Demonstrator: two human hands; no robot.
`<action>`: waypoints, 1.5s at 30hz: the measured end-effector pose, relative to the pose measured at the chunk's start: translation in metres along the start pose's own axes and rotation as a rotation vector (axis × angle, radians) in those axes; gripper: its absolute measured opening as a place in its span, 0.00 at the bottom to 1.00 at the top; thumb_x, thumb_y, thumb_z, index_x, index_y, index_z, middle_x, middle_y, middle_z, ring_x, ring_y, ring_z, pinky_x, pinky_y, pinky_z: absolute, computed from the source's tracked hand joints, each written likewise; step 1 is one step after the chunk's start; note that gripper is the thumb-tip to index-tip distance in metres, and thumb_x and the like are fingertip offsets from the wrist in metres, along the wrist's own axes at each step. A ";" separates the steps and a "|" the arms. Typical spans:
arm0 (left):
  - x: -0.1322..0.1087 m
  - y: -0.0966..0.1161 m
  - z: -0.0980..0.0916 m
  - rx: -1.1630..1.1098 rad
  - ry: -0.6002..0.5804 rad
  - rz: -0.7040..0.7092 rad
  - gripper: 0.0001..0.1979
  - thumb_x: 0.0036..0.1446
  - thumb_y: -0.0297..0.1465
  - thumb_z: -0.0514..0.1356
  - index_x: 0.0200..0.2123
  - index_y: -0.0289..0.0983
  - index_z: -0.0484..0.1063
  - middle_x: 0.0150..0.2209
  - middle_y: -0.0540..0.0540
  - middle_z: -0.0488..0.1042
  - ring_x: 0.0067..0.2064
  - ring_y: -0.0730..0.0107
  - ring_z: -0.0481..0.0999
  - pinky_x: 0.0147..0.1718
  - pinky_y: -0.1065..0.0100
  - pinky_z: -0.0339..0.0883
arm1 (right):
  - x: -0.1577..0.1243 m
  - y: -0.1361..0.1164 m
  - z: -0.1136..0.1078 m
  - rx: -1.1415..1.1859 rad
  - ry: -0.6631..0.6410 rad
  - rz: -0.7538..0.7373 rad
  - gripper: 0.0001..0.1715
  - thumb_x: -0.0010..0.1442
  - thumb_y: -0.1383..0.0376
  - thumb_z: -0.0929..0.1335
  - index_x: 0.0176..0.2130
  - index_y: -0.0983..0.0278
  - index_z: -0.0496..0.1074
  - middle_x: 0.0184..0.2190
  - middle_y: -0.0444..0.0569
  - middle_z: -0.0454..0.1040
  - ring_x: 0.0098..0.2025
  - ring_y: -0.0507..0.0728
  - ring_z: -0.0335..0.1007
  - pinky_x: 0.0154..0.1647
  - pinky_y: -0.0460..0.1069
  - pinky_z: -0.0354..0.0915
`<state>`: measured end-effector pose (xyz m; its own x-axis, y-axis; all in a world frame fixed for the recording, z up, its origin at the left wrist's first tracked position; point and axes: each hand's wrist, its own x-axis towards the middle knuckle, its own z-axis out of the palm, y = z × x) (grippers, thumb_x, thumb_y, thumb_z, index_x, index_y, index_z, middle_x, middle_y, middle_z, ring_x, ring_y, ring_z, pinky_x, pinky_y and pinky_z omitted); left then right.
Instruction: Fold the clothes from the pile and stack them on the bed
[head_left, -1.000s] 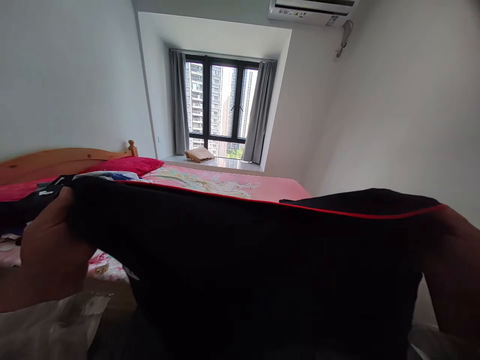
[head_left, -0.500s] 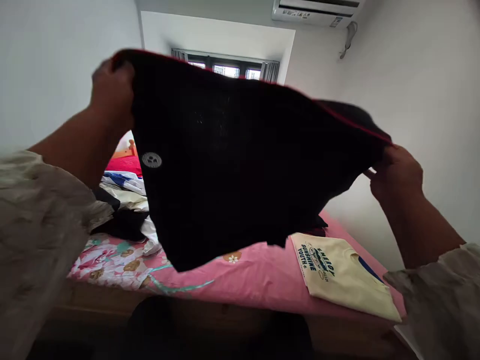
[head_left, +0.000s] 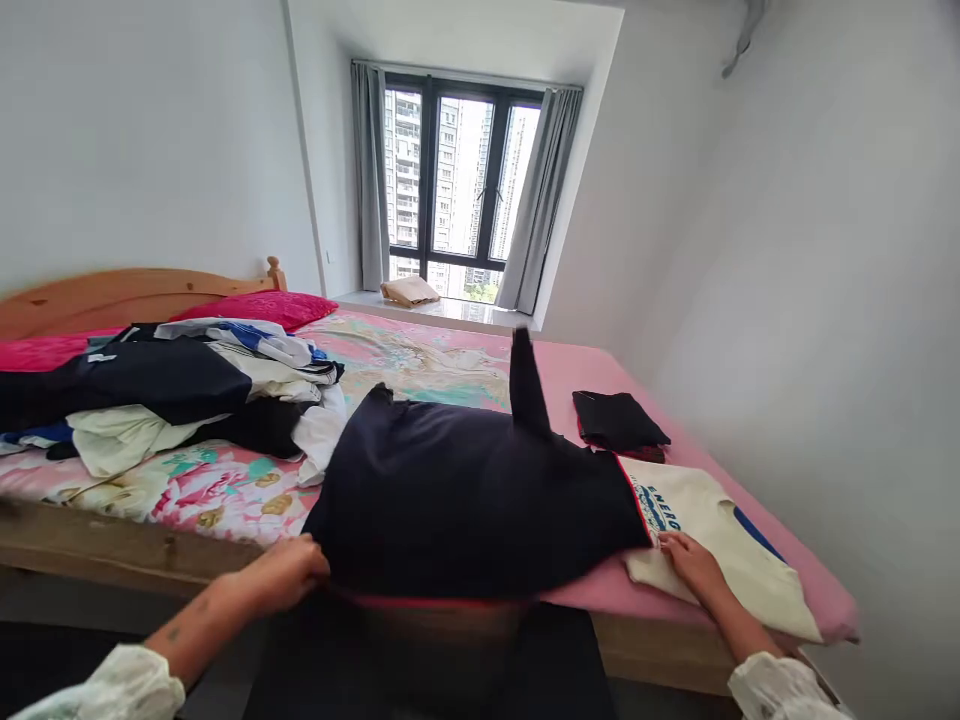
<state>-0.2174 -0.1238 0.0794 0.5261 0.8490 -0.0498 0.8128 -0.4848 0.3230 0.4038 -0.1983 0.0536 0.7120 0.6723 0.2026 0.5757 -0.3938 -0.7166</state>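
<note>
Brought down the black garment with red edging (head_left: 465, 500) from high in front of the window half a second ago, and spread most of it across the near side of the bed (head_left: 577, 365). Uncovered again by the drop: the full window (head_left: 461, 180) between grey curtains (head_left: 534, 200).

Gripping the near left corner in the left hand (head_left: 289, 572), with fingers curled closed on the cloth at the bed's front edge. Pinching the near right corner between the fingers of the right hand (head_left: 691, 562), over the cream T-shirt (head_left: 750, 560). Stretched fairly wide between both hands, with one narrow black flap standing upright near the far right part, slightly blurred.

Folded flat at right: that cream T-shirt, with dark printed lettering partly covered by the red edging. Stacked just beyond it: folded black clothing (head_left: 619, 420). Piled loosely at left, well apart from the right hand: a heap of clothes (head_left: 180, 380), near the crimson pillow (head_left: 262, 308) and wooden headboard (head_left: 135, 290).
</note>
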 end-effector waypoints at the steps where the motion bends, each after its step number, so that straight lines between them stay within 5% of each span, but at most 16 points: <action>1: -0.009 -0.011 0.019 -0.040 -0.038 0.017 0.10 0.45 0.28 0.57 0.23 0.44 0.78 0.27 0.50 0.78 0.36 0.62 0.75 0.40 0.66 0.65 | -0.006 0.014 0.006 0.000 -0.017 0.059 0.13 0.42 0.59 0.61 0.22 0.62 0.73 0.23 0.52 0.75 0.26 0.61 0.70 0.28 0.52 0.64; 3: -0.025 -0.027 0.043 -0.123 -0.020 0.001 0.11 0.51 0.33 0.56 0.30 0.44 0.79 0.35 0.48 0.79 0.42 0.61 0.74 0.47 0.64 0.63 | -0.016 0.031 0.015 -0.004 -0.028 0.151 0.17 0.41 0.57 0.60 0.26 0.62 0.73 0.26 0.54 0.76 0.28 0.63 0.71 0.30 0.54 0.65; 5: -0.033 -0.036 0.054 -0.187 0.168 -0.130 0.13 0.54 0.41 0.55 0.34 0.44 0.78 0.41 0.47 0.78 0.47 0.60 0.73 0.50 0.63 0.62 | -0.030 0.032 0.023 0.029 -0.013 0.161 0.22 0.43 0.53 0.60 0.33 0.63 0.72 0.32 0.55 0.76 0.34 0.63 0.72 0.35 0.55 0.66; 11: -0.020 -0.041 0.075 -0.254 0.663 -0.562 0.24 0.43 0.48 0.59 0.39 0.36 0.69 0.41 0.40 0.72 0.48 0.52 0.71 0.51 0.54 0.63 | -0.124 -0.012 0.068 0.399 -0.108 0.065 0.31 0.43 0.43 0.66 0.37 0.63 0.69 0.32 0.50 0.74 0.36 0.60 0.71 0.42 0.54 0.66; 15: -0.008 -0.033 0.088 -0.698 0.716 -0.961 0.32 0.37 0.49 0.63 0.41 0.33 0.64 0.37 0.40 0.71 0.40 0.53 0.74 0.38 0.54 0.70 | -0.181 -0.019 0.106 0.591 -0.059 0.331 0.37 0.34 0.43 0.71 0.38 0.63 0.65 0.34 0.49 0.73 0.41 0.62 0.71 0.44 0.54 0.67; 18: -0.007 -0.023 0.098 -1.090 0.700 -1.008 0.29 0.39 0.46 0.63 0.42 0.34 0.63 0.33 0.45 0.71 0.33 0.60 0.75 0.31 0.58 0.72 | -0.198 -0.015 0.121 0.699 -0.110 0.489 0.39 0.32 0.43 0.73 0.39 0.62 0.63 0.36 0.49 0.74 0.45 0.63 0.71 0.44 0.52 0.67; 21: -0.012 0.001 0.112 -0.854 0.932 -0.922 0.28 0.42 0.44 0.63 0.44 0.36 0.63 0.38 0.43 0.71 0.40 0.57 0.75 0.38 0.55 0.72 | -0.198 -0.014 0.121 0.689 -0.133 0.577 0.41 0.32 0.44 0.74 0.41 0.62 0.64 0.40 0.50 0.75 0.45 0.61 0.71 0.35 0.49 0.68; 23: -0.016 0.028 0.124 -0.559 0.995 -0.701 0.26 0.45 0.43 0.61 0.46 0.37 0.63 0.45 0.41 0.69 0.48 0.54 0.72 0.47 0.52 0.68 | -0.195 -0.017 0.116 0.644 -0.213 0.618 0.41 0.34 0.44 0.74 0.42 0.64 0.66 0.38 0.49 0.75 0.38 0.60 0.72 0.26 0.48 0.64; 26: -0.018 0.080 0.142 -0.324 0.798 -0.251 0.21 0.52 0.38 0.58 0.50 0.40 0.62 0.52 0.40 0.67 0.55 0.54 0.67 0.55 0.51 0.62 | -0.194 -0.033 0.100 0.761 -0.490 0.619 0.34 0.42 0.45 0.73 0.42 0.65 0.71 0.34 0.47 0.77 0.30 0.57 0.72 0.23 0.47 0.62; 29: -0.007 0.129 0.154 -0.155 0.529 0.039 0.30 0.51 0.29 0.58 0.59 0.45 0.56 0.60 0.42 0.62 0.62 0.54 0.59 0.59 0.45 0.54 | -0.198 -0.065 0.075 1.072 -0.645 0.631 0.26 0.46 0.50 0.72 0.40 0.64 0.74 0.37 0.47 0.78 0.38 0.59 0.74 0.34 0.50 0.68; 33: 0.027 0.164 0.150 -0.019 0.493 0.136 0.37 0.47 0.23 0.57 0.62 0.40 0.52 0.65 0.37 0.53 0.65 0.47 0.51 0.59 0.35 0.42 | -0.199 -0.111 0.034 1.347 -0.653 0.689 0.19 0.48 0.53 0.70 0.38 0.60 0.77 0.40 0.46 0.78 0.50 0.60 0.71 0.48 0.53 0.67; 35: 0.045 0.170 0.139 -0.055 0.543 0.178 0.30 0.47 0.20 0.53 0.56 0.39 0.63 0.61 0.38 0.61 0.64 0.49 0.56 0.60 0.36 0.43 | -0.198 -0.122 0.018 1.395 -0.645 0.662 0.19 0.49 0.51 0.69 0.38 0.57 0.77 0.42 0.45 0.78 0.53 0.60 0.68 0.52 0.55 0.65; 37: 0.056 0.174 0.122 -0.175 0.544 0.217 0.24 0.48 0.18 0.51 0.48 0.39 0.69 0.52 0.41 0.73 0.57 0.56 0.68 0.58 0.45 0.56 | -0.198 -0.123 0.011 1.379 -0.626 0.560 0.21 0.48 0.48 0.67 0.39 0.53 0.77 0.44 0.44 0.77 0.55 0.61 0.66 0.54 0.58 0.63; 40: 0.056 0.185 0.094 -0.376 0.531 0.227 0.14 0.53 0.24 0.52 0.42 0.40 0.70 0.38 0.45 0.78 0.40 0.66 0.78 0.41 0.65 0.73 | -0.206 -0.113 0.016 1.300 -0.639 0.416 0.25 0.42 0.46 0.69 0.42 0.44 0.75 0.46 0.38 0.75 0.57 0.63 0.63 0.54 0.61 0.63; 43: 0.041 0.205 0.078 -0.409 0.554 0.253 0.11 0.55 0.28 0.54 0.42 0.41 0.70 0.35 0.46 0.78 0.35 0.68 0.78 0.35 0.70 0.73 | -0.226 -0.104 0.032 1.233 -0.703 0.404 0.28 0.38 0.53 0.73 0.43 0.45 0.74 0.46 0.39 0.75 0.56 0.65 0.65 0.53 0.62 0.63; 45: 0.031 0.218 0.080 -0.352 0.541 0.299 0.14 0.53 0.26 0.55 0.43 0.43 0.70 0.34 0.48 0.78 0.34 0.68 0.78 0.33 0.70 0.73 | -0.243 -0.102 0.039 1.171 -0.764 0.403 0.25 0.47 0.54 0.72 0.47 0.52 0.72 0.49 0.46 0.73 0.54 0.63 0.65 0.53 0.61 0.63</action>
<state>-0.0037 -0.2205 0.0724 0.4418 0.7198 0.5355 0.4758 -0.6940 0.5403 0.1566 -0.2969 0.0510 0.1440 0.9521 -0.2699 -0.5251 -0.1577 -0.8363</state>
